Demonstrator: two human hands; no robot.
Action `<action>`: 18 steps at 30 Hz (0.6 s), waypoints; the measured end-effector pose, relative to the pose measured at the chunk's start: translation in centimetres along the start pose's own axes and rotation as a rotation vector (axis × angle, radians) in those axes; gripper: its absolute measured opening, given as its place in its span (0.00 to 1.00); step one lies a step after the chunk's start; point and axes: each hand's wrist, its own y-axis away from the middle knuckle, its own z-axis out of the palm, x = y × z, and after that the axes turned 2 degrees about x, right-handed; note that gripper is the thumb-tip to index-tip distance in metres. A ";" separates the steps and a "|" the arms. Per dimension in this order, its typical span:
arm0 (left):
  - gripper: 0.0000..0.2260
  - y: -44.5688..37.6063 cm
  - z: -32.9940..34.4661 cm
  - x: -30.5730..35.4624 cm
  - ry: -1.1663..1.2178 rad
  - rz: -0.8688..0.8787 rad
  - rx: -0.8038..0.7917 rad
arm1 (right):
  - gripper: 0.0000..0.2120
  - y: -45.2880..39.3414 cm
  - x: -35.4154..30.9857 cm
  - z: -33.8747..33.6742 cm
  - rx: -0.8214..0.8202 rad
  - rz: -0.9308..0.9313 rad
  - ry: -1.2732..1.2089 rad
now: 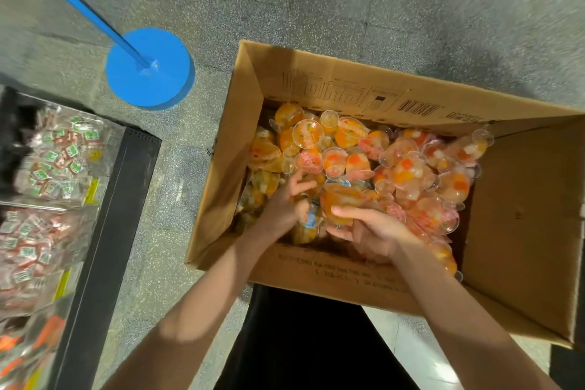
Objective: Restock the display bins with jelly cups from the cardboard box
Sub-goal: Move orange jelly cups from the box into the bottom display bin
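Both hands reach into the one open brown cardboard box point(348, 275) on the floor: the left hand point(281, 209) and the right hand point(367, 231) curl their fingers around a clutch of orange jelly cups point(340, 199). Dozens of clear plastic jelly cups point(411, 168), too many to count, lie tumbled every way. The box's long axis runs left to right, tilted; farther left, two clear display bins point(47, 184) hold wrapped sweets, beyond them one blue round stand base point(150, 68).
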 end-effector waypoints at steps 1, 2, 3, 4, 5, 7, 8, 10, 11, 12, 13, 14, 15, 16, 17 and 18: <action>0.30 -0.9 -0.8 0.0 -0.154 -0.021 0.105 | 0.19 -0.1 0.0 -0.4 -0.001 0.000 0.001; 0.26 -2.0 -1.6 -0.1 -0.387 -0.020 0.212 | 0.14 -0.1 -0.1 -0.7 0.008 -0.005 0.014; 0.25 -3.3 -2.4 -0.5 -0.647 0.006 0.273 | 0.08 -0.1 -0.1 -0.9 0.020 -0.018 0.021; 0.26 -4.6 -3.2 -0.8 -0.887 0.033 0.271 | 0.05 -0.1 -0.1 -1.1 0.034 -0.042 0.025; 0.29 -5.9 -3.9 -1.1 -1.077 0.035 0.222 | 0.04 0.0 -0.1 -1.2 0.052 -0.065 0.028; 0.34 -8.1 -4.8 -1.0 -1.263 -0.058 0.136 | 0.03 0.2 0.1 -1.6 0.090 -0.111 0.046; 0.37 -9.0 -4.9 -0.8 -1.320 -0.115 0.116 | 0.03 0.4 0.1 -1.7 0.104 -0.127 0.051; 0.40 -10.0 -4.5 -0.5 -1.494 -0.154 0.129 | 0.03 0.5 0.3 -2.1 0.118 -0.139 0.049; 0.39 -10.4 -4.2 -0.3 -1.608 -0.154 0.123 | 0.04 0.5 0.5 -2.2 0.122 -0.145 0.041; 0.38 -10.7 -3.9 -0.2 -1.693 -0.153 0.100 | 0.05 0.5 0.7 -2.4 0.117 -0.158 0.027; 0.37 -11.1 -3.8 -0.3 -1.751 -0.149 0.079 | 0.07 0.5 0.8 -2.4 0.114 -0.167 0.007; 0.35 -11.5 -4.0 -0.5 -1.811 -0.142 0.058 | 0.09 0.5 1.1 -2.5 0.121 -0.179 -0.002; 0.31 -11.8 -4.3 -0.3 -1.843 -0.164 0.055 | 0.10 0.5 1.3 -2.5 0.135 -0.195 -0.011; 0.25 -12.2 -4.7 0.0 -1.840 -0.210 0.025 | 0.10 0.5 1.5 -2.6 0.154 -0.209 -0.017; 0.19 -12.2 -5.0 0.4 -1.806 -0.240 -0.006 | 0.12 0.5 1.7 -2.6 0.175 -0.212 -0.021; 0.14 -12.1 -5.1 0.5 -1.766 -0.247 -0.030 | 0.13 0.5 1.8 -2.7 0.188 -0.211 -0.017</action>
